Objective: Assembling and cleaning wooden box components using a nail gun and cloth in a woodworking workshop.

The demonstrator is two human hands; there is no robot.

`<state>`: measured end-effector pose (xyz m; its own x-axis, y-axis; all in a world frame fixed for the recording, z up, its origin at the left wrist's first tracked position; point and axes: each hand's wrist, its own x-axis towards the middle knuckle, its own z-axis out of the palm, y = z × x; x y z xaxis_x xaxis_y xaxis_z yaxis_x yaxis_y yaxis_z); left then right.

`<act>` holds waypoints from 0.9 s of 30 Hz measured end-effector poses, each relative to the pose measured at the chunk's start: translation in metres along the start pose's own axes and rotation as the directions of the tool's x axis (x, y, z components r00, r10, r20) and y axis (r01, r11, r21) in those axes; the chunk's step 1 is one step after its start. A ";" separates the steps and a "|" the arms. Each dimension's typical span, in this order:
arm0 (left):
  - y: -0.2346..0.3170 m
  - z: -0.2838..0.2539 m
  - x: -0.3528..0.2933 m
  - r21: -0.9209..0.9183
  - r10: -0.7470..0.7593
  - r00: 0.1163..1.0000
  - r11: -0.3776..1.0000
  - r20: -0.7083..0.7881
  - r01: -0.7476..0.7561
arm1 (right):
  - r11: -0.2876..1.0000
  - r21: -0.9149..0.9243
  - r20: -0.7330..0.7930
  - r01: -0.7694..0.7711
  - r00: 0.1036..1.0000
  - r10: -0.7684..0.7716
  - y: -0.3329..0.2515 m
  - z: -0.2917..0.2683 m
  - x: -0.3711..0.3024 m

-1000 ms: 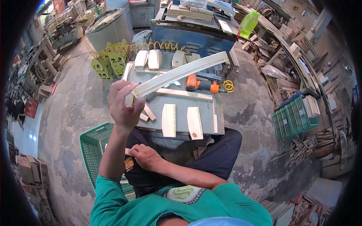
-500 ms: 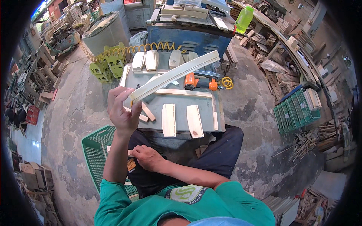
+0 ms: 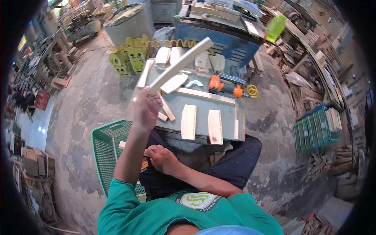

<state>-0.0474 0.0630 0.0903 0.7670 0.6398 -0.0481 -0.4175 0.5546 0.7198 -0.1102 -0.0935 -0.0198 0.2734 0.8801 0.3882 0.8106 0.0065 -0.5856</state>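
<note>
My left hand [image 3: 148, 109], raised over the table's near left corner, is closed round the lower end of a long wooden strip [image 3: 182, 64]. The strip slants up to the right, clear of the tabletop, with a plain face showing. Lower down, by my lap, my right hand [image 3: 162, 158] is closed on a shorter wooden stick [image 3: 122, 145], whose far end sticks out past my left forearm. Two shaped wooden blocks, a left one [image 3: 188, 122] and a right one [image 3: 215, 127], lie at the near edge of the low grey table [image 3: 225, 105].
An orange nail gun [image 3: 225, 85] lies at the table's right side, with a coiled yellow hose [image 3: 156, 43] behind. A green plastic crate [image 3: 102, 156] stands left of my legs. Stacked green crates [image 3: 315, 129] are at right; a blue machine cabinet [image 3: 215, 39] stands beyond the table.
My left hand has turned the long strip, so its grooved face no longer shows. The whole view has shifted, and things on the table appear further right. My right hand keeps its hold.
</note>
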 end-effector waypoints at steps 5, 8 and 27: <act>-0.008 -0.022 0.000 -0.156 -0.219 0.975 0.963 0.034 0.222 | 0.998 0.051 0.068 -0.048 0.997 0.044 0.000 -0.009 -0.001; -0.009 -0.032 0.003 -0.191 -0.227 0.973 0.954 0.044 0.231 | 0.997 0.050 0.081 -0.051 0.996 0.047 0.002 -0.008 -0.001; -0.011 -0.123 0.118 0.988 0.620 0.783 0.082 0.051 -0.130 | 0.990 0.082 0.158 -0.119 0.982 0.104 -0.001 -0.016 0.016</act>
<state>-0.0118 0.1979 -0.0087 0.3663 0.8174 0.4446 0.3470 -0.5633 0.7498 -0.0981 -0.0867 -0.0020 0.2713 0.9399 0.2074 0.7272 -0.0589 -0.6839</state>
